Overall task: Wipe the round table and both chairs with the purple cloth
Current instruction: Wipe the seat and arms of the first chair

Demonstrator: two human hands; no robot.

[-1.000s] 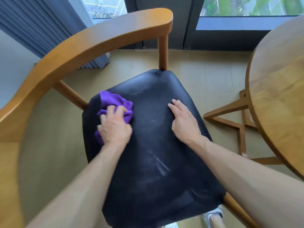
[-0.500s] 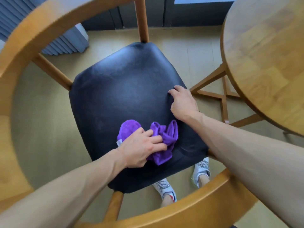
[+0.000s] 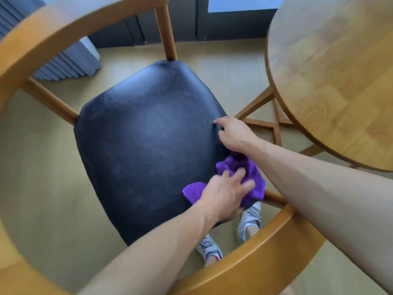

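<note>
Now the left hand (image 3: 223, 196), fingers spread flat, presses the purple cloth (image 3: 240, 177), having swept it to the black seat cushion's (image 3: 148, 145) near right corner. The right hand (image 3: 234, 133) still grips the cushion's edge; this seat looks nearly wiped.

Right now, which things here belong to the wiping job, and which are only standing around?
Job: purple cloth under the left hand; black chair seat, gripped by the right hand; round table.
Not part: curtain; sneakers.
</note>
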